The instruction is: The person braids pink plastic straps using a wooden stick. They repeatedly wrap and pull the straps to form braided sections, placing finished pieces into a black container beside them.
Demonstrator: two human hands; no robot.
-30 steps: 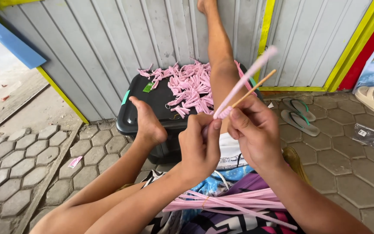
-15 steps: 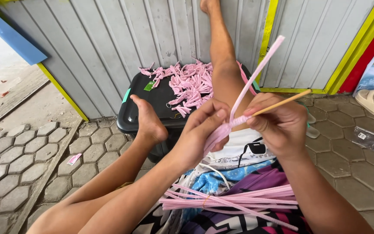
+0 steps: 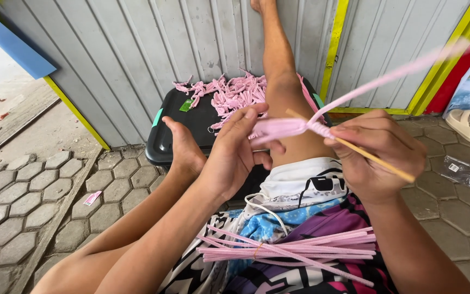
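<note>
Head view: left hand (image 3: pixel 235 155) and right hand (image 3: pixel 379 152) grips clamp pink strip (image 3: pixel 286 128) between them.

Bare arms and feet; patterned shorts (image 3: pixel 300 218) in white, blue, purple, pink and black.

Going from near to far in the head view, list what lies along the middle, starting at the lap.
Bundle of pink strips on the lap → left hand and right hand, level with each other, holding a pink strip wound on a thin wooden stick → black bin lid → heap of pink folded pieces → grey corrugated wall.
</note>
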